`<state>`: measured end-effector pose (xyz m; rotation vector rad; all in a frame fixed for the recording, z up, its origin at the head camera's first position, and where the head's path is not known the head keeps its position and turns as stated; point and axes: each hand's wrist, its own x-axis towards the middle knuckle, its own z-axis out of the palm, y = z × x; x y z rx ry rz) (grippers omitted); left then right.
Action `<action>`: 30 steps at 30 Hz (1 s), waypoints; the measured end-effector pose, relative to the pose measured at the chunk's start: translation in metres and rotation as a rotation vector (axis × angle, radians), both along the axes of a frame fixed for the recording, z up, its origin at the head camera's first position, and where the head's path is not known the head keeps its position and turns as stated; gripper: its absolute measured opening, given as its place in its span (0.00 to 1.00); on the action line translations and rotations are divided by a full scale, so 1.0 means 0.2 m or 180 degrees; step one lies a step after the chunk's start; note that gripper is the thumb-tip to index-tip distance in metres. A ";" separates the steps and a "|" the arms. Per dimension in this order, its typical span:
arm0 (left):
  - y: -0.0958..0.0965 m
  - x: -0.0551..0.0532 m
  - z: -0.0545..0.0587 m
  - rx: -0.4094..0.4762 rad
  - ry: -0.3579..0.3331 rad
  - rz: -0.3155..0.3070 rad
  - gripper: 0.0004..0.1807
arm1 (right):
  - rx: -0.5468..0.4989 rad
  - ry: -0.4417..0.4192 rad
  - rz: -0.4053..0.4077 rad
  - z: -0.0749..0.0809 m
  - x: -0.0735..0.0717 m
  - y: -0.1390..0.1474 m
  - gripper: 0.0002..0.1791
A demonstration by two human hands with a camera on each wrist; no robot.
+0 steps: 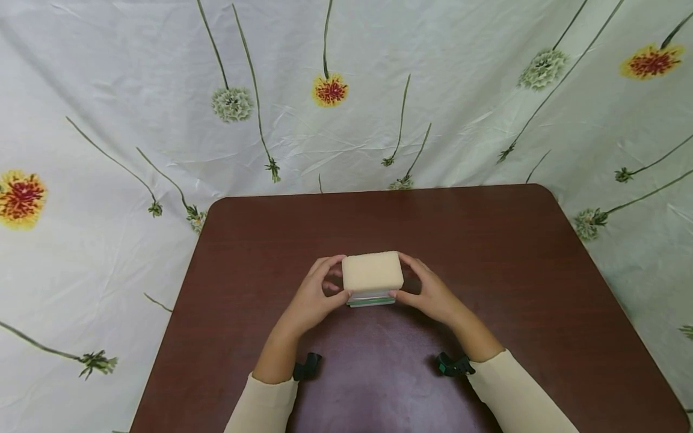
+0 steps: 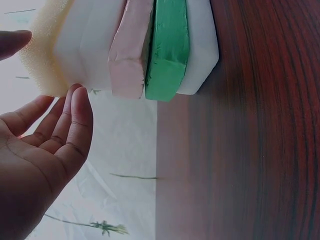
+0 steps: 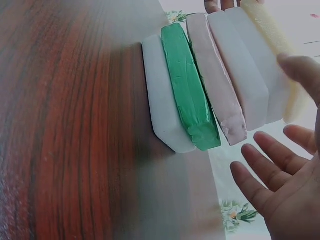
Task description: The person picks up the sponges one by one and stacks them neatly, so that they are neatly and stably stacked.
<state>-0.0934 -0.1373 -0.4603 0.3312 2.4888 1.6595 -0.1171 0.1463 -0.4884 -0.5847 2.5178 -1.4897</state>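
A pale yellow sponge (image 1: pixel 372 270) tops a stack of flat blocks on the table. Below it lie two white blocks (image 3: pixel 241 65), then a pink block (image 2: pixel 131 55), a green block (image 2: pixel 169 50) and a white bottom block (image 2: pixel 202 50). My left hand (image 1: pixel 316 294) holds the sponge's left end, thumb at the near corner and a finger at the far one. On the opposite end, my right hand (image 1: pixel 433 294) holds it likewise with thumb and forefinger. The remaining fingers of the right hand spread beside the stack, apart from it.
The dark red-brown table (image 1: pixel 260 240) has rounded far corners. A white cloth (image 1: pixel 162 72) with printed flowers hangs behind it and shows along both sides. Dark bands (image 1: pixel 307 367) sit on both wrists below cream sleeves.
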 end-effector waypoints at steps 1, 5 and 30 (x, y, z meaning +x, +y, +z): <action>0.00 0.00 0.00 0.0005 -0.0002 0.0000 0.39 | -0.0021 0.0006 -0.0010 0.00 0.00 0.00 0.47; 0.00 0.00 0.00 0.0038 -0.0020 -0.0002 0.40 | -0.0171 0.0053 -0.0007 0.00 0.00 0.01 0.47; 0.00 0.00 -0.01 -0.0026 -0.0155 0.0042 0.39 | -0.0489 0.0074 0.0114 0.18 0.06 -0.03 0.39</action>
